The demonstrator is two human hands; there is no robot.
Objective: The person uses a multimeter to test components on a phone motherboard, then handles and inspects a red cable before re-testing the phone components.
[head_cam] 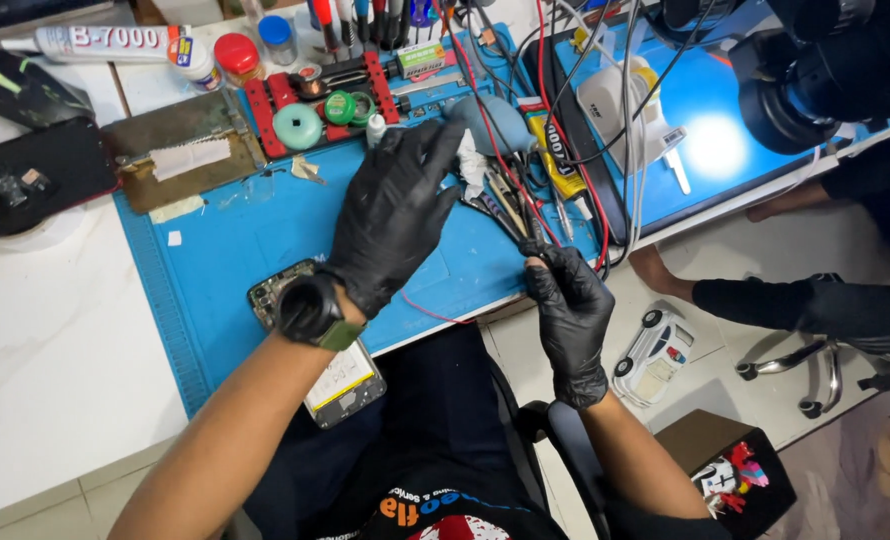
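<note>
Taking the blue work mat (265,230) as the landmark: off its left edge, on the white table, lies a dark phone (35,175), and beyond the mat's far left corner are a white glue tube (105,42) and a red-capped jar (237,55). On the mat's far left part sit a worn metal plate (180,150) with a strip of pale tape, then a red clamp fixture (315,100) and a round green reel (298,126). At the mat's near edge an opened phone (340,385), its insides showing, lies partly under the left forearm, which wears a black wristwatch (310,310). The left hand (390,215), in a black glove, is spread flat over the middle of the mat with fingers released and nothing in them, its tips reaching the pile of tweezers and hand tools (505,200) on the mat's right part. The right hand (570,310), also gloved, hovers just off the mat's near right corner, fingers curled and pinched together where the red leads (540,120) run down; whether it grips a lead or a thin tool cannot be told. The work in hand looks like choosing a tool while the phone waits; picking one out of that tangle would call for a careful fingertip pinch clear of the wires. Right of the mat, on the floor, lies a white toy car (653,355).
</note>
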